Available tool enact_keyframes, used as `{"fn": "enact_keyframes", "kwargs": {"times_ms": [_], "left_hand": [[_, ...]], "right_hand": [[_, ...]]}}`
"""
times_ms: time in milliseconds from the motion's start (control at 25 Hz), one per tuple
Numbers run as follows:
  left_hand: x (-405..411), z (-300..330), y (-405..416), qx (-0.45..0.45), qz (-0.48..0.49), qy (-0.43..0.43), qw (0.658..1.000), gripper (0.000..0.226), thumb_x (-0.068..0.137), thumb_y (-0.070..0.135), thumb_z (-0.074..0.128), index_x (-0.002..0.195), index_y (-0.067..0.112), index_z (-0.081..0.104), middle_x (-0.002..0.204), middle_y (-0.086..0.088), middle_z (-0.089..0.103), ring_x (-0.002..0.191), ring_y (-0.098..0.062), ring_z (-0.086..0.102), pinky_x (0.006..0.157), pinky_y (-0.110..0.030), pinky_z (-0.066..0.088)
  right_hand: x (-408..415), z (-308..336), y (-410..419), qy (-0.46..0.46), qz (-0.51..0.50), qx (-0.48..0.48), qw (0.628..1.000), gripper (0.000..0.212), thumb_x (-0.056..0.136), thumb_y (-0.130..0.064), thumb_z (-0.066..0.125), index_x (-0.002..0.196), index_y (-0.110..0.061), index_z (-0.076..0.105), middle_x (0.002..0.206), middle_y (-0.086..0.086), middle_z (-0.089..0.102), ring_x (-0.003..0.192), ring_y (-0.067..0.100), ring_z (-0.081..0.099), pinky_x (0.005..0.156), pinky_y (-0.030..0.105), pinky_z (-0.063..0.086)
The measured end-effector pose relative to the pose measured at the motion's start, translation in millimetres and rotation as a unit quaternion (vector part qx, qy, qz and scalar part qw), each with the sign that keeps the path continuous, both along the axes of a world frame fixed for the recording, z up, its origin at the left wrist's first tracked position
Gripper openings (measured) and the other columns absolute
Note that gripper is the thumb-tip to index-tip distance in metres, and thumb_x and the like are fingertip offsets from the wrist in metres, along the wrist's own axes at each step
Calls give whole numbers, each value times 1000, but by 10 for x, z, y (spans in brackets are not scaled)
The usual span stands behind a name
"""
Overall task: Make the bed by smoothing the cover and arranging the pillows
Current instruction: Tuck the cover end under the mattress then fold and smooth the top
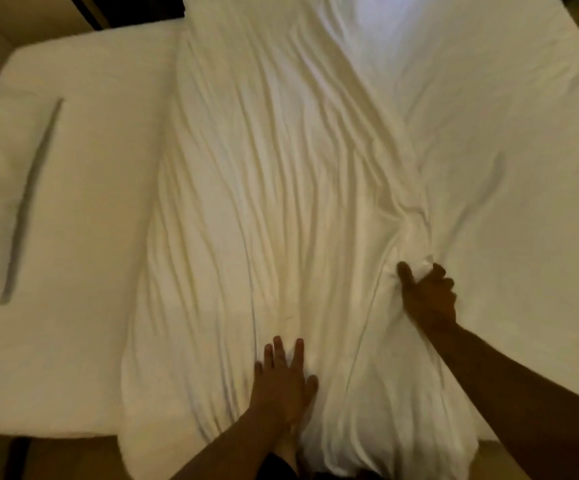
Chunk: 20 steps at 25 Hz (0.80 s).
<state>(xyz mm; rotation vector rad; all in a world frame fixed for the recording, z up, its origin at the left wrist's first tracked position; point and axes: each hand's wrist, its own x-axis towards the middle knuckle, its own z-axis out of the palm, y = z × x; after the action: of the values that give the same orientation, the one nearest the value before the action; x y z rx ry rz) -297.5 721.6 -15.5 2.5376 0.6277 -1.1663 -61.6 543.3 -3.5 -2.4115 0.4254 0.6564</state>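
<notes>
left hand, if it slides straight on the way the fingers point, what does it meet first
Only more of the wrinkled white cover. The left hand lies flat on it with fingers pointing up the bed, and nothing else shows in that line; depth further up is unclear.

I can read no writing anywhere here: no label, brand, number or sign on the white cover [281,202] under my hands, on the pillow [0,195] at the left, or on the bare sheet [506,133] (all of it plain, creased fabric in dim, yellowish light).
</notes>
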Motion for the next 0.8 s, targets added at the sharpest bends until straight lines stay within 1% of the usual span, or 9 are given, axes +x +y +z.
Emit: {"fn": "enact_keyframes", "kwargs": {"times_ms": [80,160,240,360,480,560,680,720,800], "left_hand": [[-328,60,-89,-19,0,17,1000,76,98,63,25,154,37,-18,164,-17,-18,152,-37,-10,122,-57,5],[-591,60,-162,-6,-28,5,1000,77,97,65,26,154,39,-18,163,-18,-22,152,-39,-13,120,-61,2],[-788,-29,-226,15,-57,-30,998,78,94,68,23,155,38,-16,161,-21,-25,150,-44,-14,117,-66,-1],[-963,-167,-376,23,-64,-71,995,89,83,74,13,157,30,-10,160,-25,-23,148,-49,-13,113,-70,-2],[-1210,-245,-493,10,-92,-77,993,97,78,78,19,155,29,-13,160,-30,-16,148,-51,-8,112,-71,5],[-1469,-177,-568,-4,-128,-97,987,101,78,78,33,156,30,-11,160,-30,-13,149,-50,-3,112,-70,13],[-1795,-30,-668,-22,-131,-79,988,106,85,69,47,150,36,-29,161,-17,-27,151,-36,-16,119,-61,11],[-1869,28,-706,-15,-102,-101,990,107,86,61,53,150,36,-28,165,-13,-19,153,-32,-9,119,-61,16],[-1983,124,-796,6,-72,-150,986,110,79,49,67,159,28,-6,167,-10,6,153,-28,12,113,-62,28]], "right_hand": [[-814,9,-279,36,-2,-66,997,92,85,-76,45,140,-4,35,132,26,47,120,47,49,101,56,42],[-1365,34,-534,26,3,-100,995,87,85,-73,48,132,0,43,125,27,52,113,44,52,100,53,43],[-1631,55,-701,-1,13,-127,992,82,84,-70,53,129,-1,47,121,24,53,109,42,52,97,50,44],[-2001,69,-843,-26,-19,-157,987,89,76,-76,59,130,-7,46,122,19,51,108,38,54,93,49,49],[-2463,53,-821,32,-120,-57,991,91,79,-80,51,135,-9,43,125,17,57,112,37,58,98,45,47],[-2661,94,-836,76,-124,8,989,83,84,-78,43,137,-14,46,120,15,64,112,37,60,96,42,45],[-2680,343,-1122,43,-101,71,991,72,89,-72,42,133,-17,57,118,11,68,112,34,61,96,36,46],[-2621,441,-1284,34,-94,77,992,67,92,-66,45,134,-14,58,122,12,66,115,35,60,96,34,43],[-2483,545,-1702,-2,-90,71,993,61,96,-57,49,131,-9,61,121,16,65,116,37,59,93,32,41]]}}
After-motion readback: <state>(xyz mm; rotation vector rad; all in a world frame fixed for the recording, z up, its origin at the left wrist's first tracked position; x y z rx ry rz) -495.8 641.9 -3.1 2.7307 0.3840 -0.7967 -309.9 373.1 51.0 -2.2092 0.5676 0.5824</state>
